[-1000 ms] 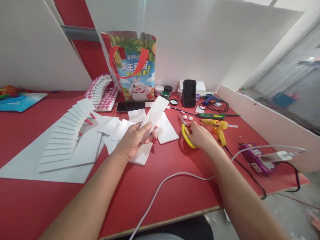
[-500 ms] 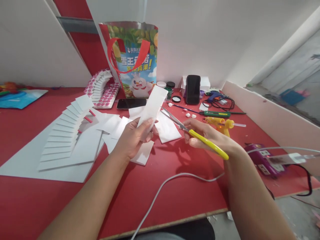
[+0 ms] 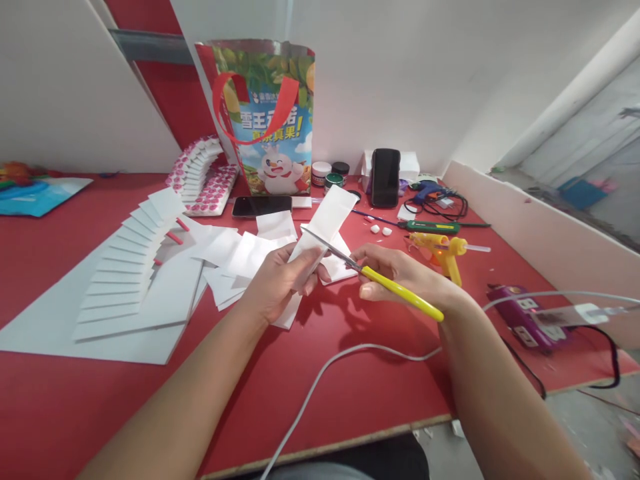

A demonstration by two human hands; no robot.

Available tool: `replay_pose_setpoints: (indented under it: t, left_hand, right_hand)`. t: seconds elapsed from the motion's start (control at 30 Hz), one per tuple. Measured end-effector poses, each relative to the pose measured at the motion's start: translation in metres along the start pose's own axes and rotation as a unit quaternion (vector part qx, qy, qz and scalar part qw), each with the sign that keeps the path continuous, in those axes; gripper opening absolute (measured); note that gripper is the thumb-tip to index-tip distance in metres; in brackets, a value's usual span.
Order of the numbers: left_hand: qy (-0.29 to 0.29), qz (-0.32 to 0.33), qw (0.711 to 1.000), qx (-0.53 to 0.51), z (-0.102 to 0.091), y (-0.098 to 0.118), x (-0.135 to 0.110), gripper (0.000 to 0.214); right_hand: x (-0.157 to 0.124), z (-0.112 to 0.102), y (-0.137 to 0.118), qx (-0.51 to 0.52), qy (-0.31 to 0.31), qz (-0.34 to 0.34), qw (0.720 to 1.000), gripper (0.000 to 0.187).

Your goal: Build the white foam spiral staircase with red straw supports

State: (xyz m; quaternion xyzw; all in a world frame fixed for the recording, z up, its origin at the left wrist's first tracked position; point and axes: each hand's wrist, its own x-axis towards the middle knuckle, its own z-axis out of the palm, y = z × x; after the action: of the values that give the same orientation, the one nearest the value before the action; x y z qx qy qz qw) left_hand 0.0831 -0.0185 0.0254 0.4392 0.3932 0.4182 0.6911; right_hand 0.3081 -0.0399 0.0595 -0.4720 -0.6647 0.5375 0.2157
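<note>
Strip [image 3: 334, 212], white and narrow, is held up over the table [image 3: 350, 393], its near end pinched between thumb and fingers of the left hand [image 3: 280, 279]. Scissors [image 3: 400, 292] are gripped in the curled right hand [image 3: 407, 267], their blades [image 3: 333, 249] laid across the strip; whether these are parted cannot be told. The far end is left free, presumably so that the strip can be steadied from the near side of the blades.
</note>
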Motion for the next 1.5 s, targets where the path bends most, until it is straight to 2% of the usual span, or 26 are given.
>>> replay_pose_setpoints:
  t: [0.2, 0.77, 0.87, 0.97, 1.03, 1.1, 1.2, 1.27, 1.3, 1.43, 1.5]
  left_hand:
    - [-0.013, 0.009, 1.0, -0.009, -0.004, -0.005, 0.001, 0.024]
    - [-0.02, -0.021, 0.998, -0.05, -0.005, -0.005, 0.003, 0.021]
    - [0.008, -0.005, 0.993, -0.116, -0.008, -0.003, 0.005, 0.028]
    - [0.067, 0.068, 0.966, -0.241, -0.015, 0.004, 0.005, 0.043]
    - [0.098, 0.112, 0.939, -0.31, -0.02, 0.009, 0.005, 0.052]
    - [0.108, 0.125, 0.922, -0.351, -0.022, 0.011, 0.006, 0.058]
    - [0.096, 0.096, 0.922, -0.362, -0.016, 0.009, 0.006, 0.051]
    - [0.094, 0.066, 0.925, -0.363, -0.01, 0.005, 0.007, 0.039]
    - [0.097, 0.051, 0.923, -0.369, -0.008, 0.004, 0.007, 0.04]
    - [0.107, 0.022, 0.895, -0.433, -0.005, 0.001, 0.003, 0.085]
    - [0.097, 0.003, 0.88, -0.465, -0.008, 0.002, 0.001, 0.098]
  right_hand:
    - [0.002, 0.001, -0.002, 0.01, 0.012, 0.012, 1.0, 0.055]
    - [0.007, 0.007, 0.001, 0.009, 0.084, 0.045, 0.995, 0.05]
    - [0.01, 0.007, 0.006, 0.043, 0.12, 0.039, 0.991, 0.053]
    - [0.015, 0.002, 0.014, 0.031, 0.198, 0.035, 0.979, 0.057]
    - [0.019, -0.001, 0.02, -0.053, 0.257, 0.051, 0.964, 0.057]
    - [0.022, -0.003, 0.024, -0.187, 0.299, 0.083, 0.932, 0.05]
    - [0.024, -0.001, 0.025, -0.372, 0.301, 0.15, 0.865, 0.033]
    - [0.025, 0.002, 0.024, -0.445, 0.284, 0.199, 0.826, 0.033]
    - [0.025, 0.004, 0.022, -0.466, 0.276, 0.219, 0.812, 0.035]
    - [0.024, 0.009, 0.018, -0.509, 0.242, 0.259, 0.784, 0.039]
    - [0.023, 0.011, 0.016, -0.528, 0.222, 0.257, 0.778, 0.038]
